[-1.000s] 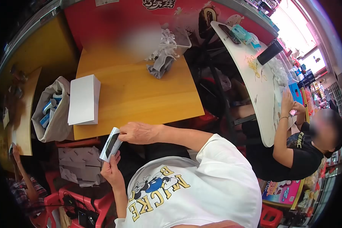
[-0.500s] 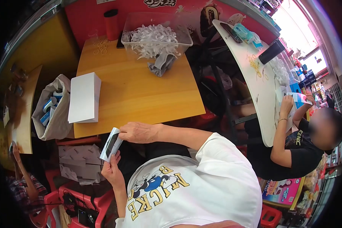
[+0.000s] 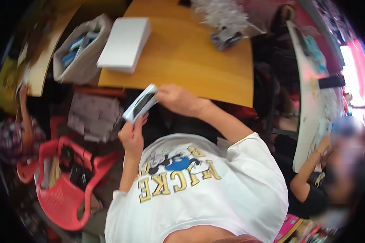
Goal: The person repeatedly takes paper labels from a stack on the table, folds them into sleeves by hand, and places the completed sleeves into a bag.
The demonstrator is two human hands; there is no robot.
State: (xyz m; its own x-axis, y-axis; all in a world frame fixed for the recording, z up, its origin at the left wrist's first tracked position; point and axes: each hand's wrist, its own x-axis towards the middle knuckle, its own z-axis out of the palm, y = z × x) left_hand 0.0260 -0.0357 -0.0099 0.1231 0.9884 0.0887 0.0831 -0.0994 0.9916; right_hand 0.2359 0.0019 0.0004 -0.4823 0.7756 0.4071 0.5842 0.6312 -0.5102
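Observation:
Between both hands, in front of my shirt, is a small light-blue and white folded paper piece (image 3: pixel 140 104) with a dark panel on its face. My left hand (image 3: pixel 132 135) grips its lower end, fingers closed on it. My right hand (image 3: pixel 177 98) pinches its upper end near the table edge. Beyond them a thick stack of white paper (image 3: pixel 123 44) lies on the wooden table (image 3: pixel 190 60). To the left stands a cloth bag (image 3: pixel 83 50) with blue and white rolled pieces inside.
White paper strips (image 3: pixel 223 14) and a grey crumpled cloth (image 3: pixel 227 38) lie at the table's far right. A red chair (image 3: pixel 65 198) stands lower left. A white table (image 3: pixel 308 101) with a co-worker (image 3: pixel 312 186) is at right; another person (image 3: pixel 18 137) sits far left.
The view has tilted and turned, so the table and stack appear higher and further right. Both hands still hold the folded piece in the same way.

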